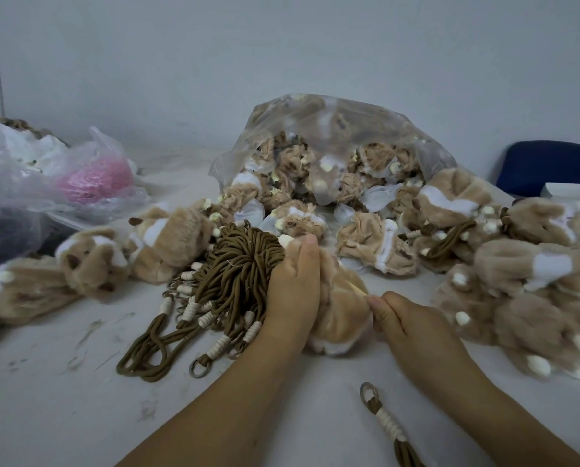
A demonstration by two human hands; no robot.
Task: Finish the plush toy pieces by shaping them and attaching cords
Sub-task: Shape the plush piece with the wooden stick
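**White, scuffed table: a thin stick worked into soft fur**

White table (79, 416) surface is crowded with tan plush, and one plush toy (339, 318) is held at its middle, just beside a bundle of cords (238, 264). The toy is gripped by the left hand (295, 284), with the thumb laid along its top. A thin pale stick (356, 286) is pinched in the closed fingertips of the right hand (403, 318), and its tip is buried in the fur.

If the stick is driven too hard, the fabric or a seam could be pierced, or the stick could be snapped. If the grip is loosened, the toy may be twisted off the tip. The bundle touches the left hand and could be dragged into a tangle. A loose cord (388, 421) near the right forearm could be swept away.
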